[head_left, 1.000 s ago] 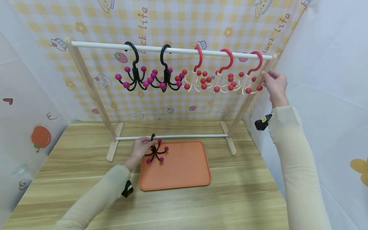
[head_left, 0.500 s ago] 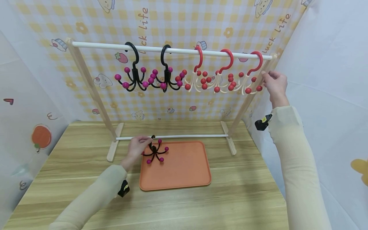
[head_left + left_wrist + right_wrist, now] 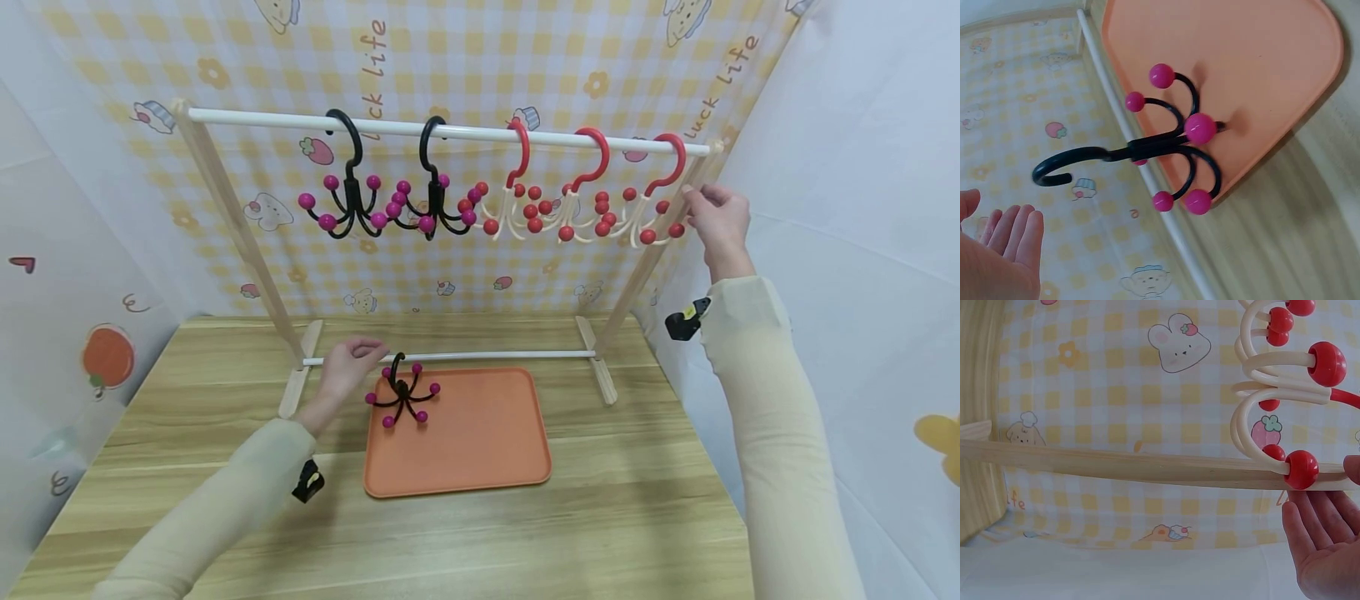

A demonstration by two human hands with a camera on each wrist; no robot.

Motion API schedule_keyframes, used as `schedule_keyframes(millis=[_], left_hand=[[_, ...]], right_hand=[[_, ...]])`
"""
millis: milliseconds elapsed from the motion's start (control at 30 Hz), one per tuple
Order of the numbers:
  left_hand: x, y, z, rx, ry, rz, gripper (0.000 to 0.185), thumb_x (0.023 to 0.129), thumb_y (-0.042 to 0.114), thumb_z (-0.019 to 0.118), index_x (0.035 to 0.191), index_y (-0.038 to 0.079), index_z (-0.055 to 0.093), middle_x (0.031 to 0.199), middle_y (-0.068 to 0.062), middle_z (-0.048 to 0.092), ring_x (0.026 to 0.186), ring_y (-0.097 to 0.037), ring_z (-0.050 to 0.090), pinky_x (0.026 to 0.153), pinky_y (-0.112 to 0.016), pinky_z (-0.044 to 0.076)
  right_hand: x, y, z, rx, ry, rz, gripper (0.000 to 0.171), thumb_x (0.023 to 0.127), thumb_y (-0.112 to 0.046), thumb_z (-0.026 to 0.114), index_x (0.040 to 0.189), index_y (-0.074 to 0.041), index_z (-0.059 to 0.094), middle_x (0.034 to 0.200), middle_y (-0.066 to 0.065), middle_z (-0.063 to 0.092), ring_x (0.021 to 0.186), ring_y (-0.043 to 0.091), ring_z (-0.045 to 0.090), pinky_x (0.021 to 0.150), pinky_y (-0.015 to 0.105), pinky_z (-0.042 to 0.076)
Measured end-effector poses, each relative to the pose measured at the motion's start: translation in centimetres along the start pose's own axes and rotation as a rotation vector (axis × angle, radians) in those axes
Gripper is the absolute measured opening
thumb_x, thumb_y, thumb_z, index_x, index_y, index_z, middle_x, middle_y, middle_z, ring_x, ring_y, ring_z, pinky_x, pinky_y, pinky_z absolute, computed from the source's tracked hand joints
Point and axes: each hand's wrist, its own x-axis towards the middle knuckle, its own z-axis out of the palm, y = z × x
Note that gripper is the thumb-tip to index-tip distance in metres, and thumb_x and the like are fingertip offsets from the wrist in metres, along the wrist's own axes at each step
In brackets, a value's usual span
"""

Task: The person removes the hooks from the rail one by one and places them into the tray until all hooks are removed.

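A black multi-arm hook hanger with magenta ball tips [image 3: 402, 390] stands on the orange tray [image 3: 480, 433], its hook pointing up near the tray's back left corner. My left hand [image 3: 350, 367] is just left of that hook, fingers extended and holding nothing; the left wrist view shows a gap between the fingers [image 3: 1022, 234] and the black hook. Up at the right, my right hand [image 3: 720, 215] pinches the wooden post [image 3: 1147, 467] of the rack between thumb and fingers. Right beside it hangs a cream hook hanger with red balls [image 3: 645, 221].
The rack's white top rail [image 3: 465, 132] carries two black hangers [image 3: 352, 196] at left and three cream and red ones at right. A lower white rail [image 3: 495, 355] runs behind the tray. The rack's wooden feet [image 3: 596, 362] rest on the table [image 3: 600, 517].
My left hand has let go of the black hanger and drawn back to the left and slightly up. The hanger stays on the tray. My right hand has kept its place on the post.
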Motion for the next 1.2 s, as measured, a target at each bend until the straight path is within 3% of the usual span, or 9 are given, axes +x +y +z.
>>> schedule_keyframes(millis=[133,333,433,600,700,833,967,1033,1200], left_hand=[[0.1,0.8,-0.6,0.015,-0.010,0.004,0.044,0.083,0.035,0.060,0.110,0.000,0.056,0.104,-0.017,0.060,0.089,-0.025,0.059,0.081,-0.034,0.049],[0.1,2.3,-1.4,0.019,-0.003,0.081,0.041,0.084,0.032,0.060,0.108,-0.002,0.058,0.100,-0.017,0.062,0.089,-0.024,0.059,0.076,-0.032,0.051],[0.0,3.1,-1.8,0.025,-0.008,0.086,0.042,0.084,0.033,0.060,0.109,-0.002,0.057,0.102,-0.018,0.061,0.089,-0.025,0.059,0.077,-0.033,0.051],[-0.3,4.4,-2.3,0.061,0.003,0.086,0.043,0.083,0.036,0.060,0.110,0.002,0.057,0.103,-0.014,0.062,0.086,-0.023,0.061,0.077,-0.035,0.051],[-0.3,5.1,-2.7,0.086,0.011,0.105,0.044,0.083,0.039,0.060,0.109,0.004,0.058,0.101,-0.012,0.063,0.085,-0.019,0.061,0.076,-0.034,0.051],[-0.3,6.2,-3.2,0.042,0.000,0.139,0.043,0.085,0.034,0.059,0.109,0.000,0.057,0.102,-0.015,0.062,0.083,-0.016,0.060,0.075,-0.029,0.052],[-0.4,7.4,-3.6,0.030,0.007,0.186,0.038,0.086,0.028,0.059,0.108,-0.002,0.058,0.102,-0.016,0.062,0.079,-0.011,0.059,0.072,-0.023,0.052],[-0.4,7.9,-3.9,0.027,0.009,0.207,0.037,0.086,0.028,0.059,0.107,-0.002,0.058,0.101,-0.016,0.062,0.077,-0.010,0.059,0.071,-0.022,0.052],[-0.2,9.4,-4.4,0.049,0.015,0.231,0.038,0.086,0.031,0.058,0.107,-0.001,0.058,0.101,-0.015,0.062,0.079,-0.012,0.060,0.072,-0.023,0.052]], right_hand=[[0.1,0.0,0.0,-0.001,-0.002,0.006,0.054,0.083,-0.040,0.057,0.129,-0.013,0.045,0.127,0.004,0.047,0.102,0.012,0.047,0.097,0.025,0.036],[0.0,-0.1,0.0,0.006,-0.006,0.008,0.057,0.083,-0.041,0.057,0.131,-0.013,0.044,0.127,0.004,0.046,0.104,0.013,0.047,0.098,0.025,0.035],[0.3,0.2,-0.1,-0.012,-0.006,-0.001,0.057,0.082,-0.042,0.058,0.130,-0.014,0.045,0.126,0.003,0.047,0.105,0.014,0.047,0.097,0.025,0.036],[3.5,2.2,-0.7,0.024,-0.014,-0.001,0.051,0.078,-0.041,0.064,0.122,-0.017,0.054,0.118,0.001,0.054,0.101,0.015,0.051,0.091,0.025,0.042],[6.8,4.0,-1.1,0.044,-0.002,0.017,0.048,0.077,-0.038,0.067,0.119,-0.019,0.056,0.115,-0.002,0.056,0.098,0.014,0.053,0.088,0.026,0.045],[9.8,5.9,-1.3,0.076,0.028,0.031,0.047,0.073,-0.038,0.070,0.115,-0.020,0.058,0.109,-0.003,0.057,0.094,0.013,0.055,0.083,0.025,0.048],[7.1,4.4,-1.2,0.051,-0.010,0.010,0.050,0.074,-0.040,0.068,0.118,-0.019,0.057,0.114,-0.001,0.055,0.097,0.014,0.053,0.087,0.025,0.046],[4.7,2.9,-0.9,0.011,-0.024,-0.001,0.053,0.076,-0.043,0.065,0.121,-0.018,0.054,0.118,0.001,0.053,0.100,0.015,0.051,0.090,0.026,0.043],[0.8,0.5,-0.1,-0.023,-0.007,0.006,0.058,0.081,-0.043,0.058,0.129,-0.014,0.046,0.125,0.005,0.047,0.105,0.015,0.047,0.096,0.025,0.037]])
